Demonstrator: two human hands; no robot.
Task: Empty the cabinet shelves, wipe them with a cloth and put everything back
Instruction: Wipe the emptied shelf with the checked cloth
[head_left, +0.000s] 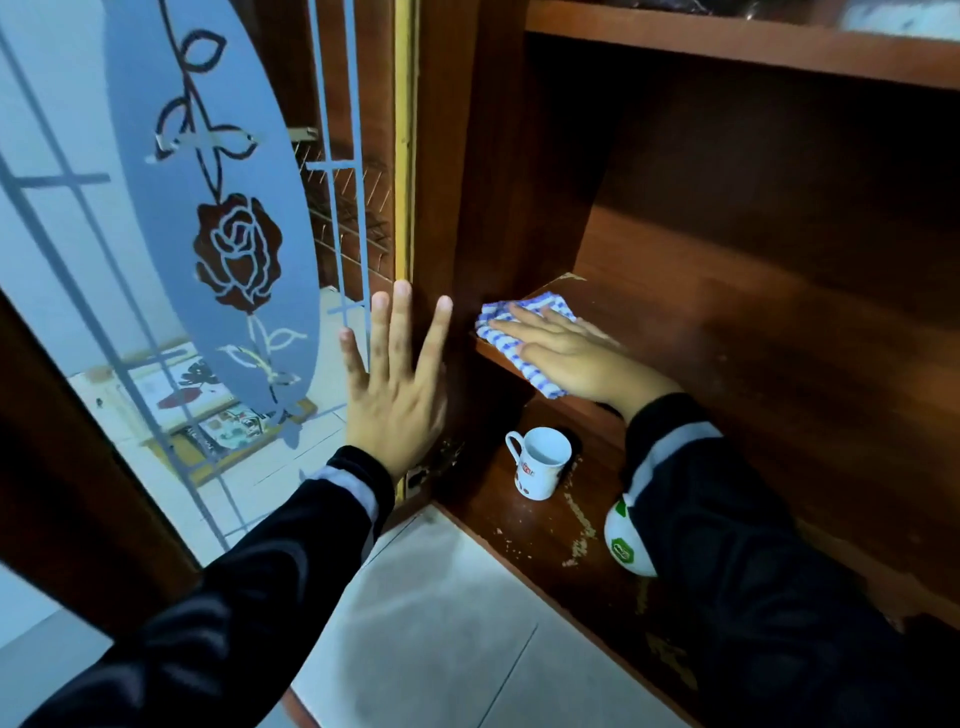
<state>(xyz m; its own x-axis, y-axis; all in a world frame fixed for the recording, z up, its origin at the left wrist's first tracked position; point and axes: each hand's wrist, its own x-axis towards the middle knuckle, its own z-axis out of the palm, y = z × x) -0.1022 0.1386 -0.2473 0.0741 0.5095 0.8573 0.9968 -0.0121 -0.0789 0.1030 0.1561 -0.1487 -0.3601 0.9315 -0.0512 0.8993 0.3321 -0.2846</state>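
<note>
A blue-and-white checked cloth (519, 338) lies at the left front corner of the middle wooden shelf (727, 332). My right hand (576, 353) presses flat on the cloth, fingers straight and pointing left. My left hand (400, 374) is spread open with its fingers straight, against the cabinet's left side panel (441, 208). On the bottom shelf (540, 540) stands a white mug (540, 462) with a printed pattern. To its right, a white bowl with green marks (626, 540) is partly hidden by my right sleeve.
The open cabinet door (156, 260) with frosted glass and a rose motif stands at the left. An upper shelf (727, 41) crosses the top, its contents barely visible. Pale floor tiles (441, 623) lie below the cabinet front.
</note>
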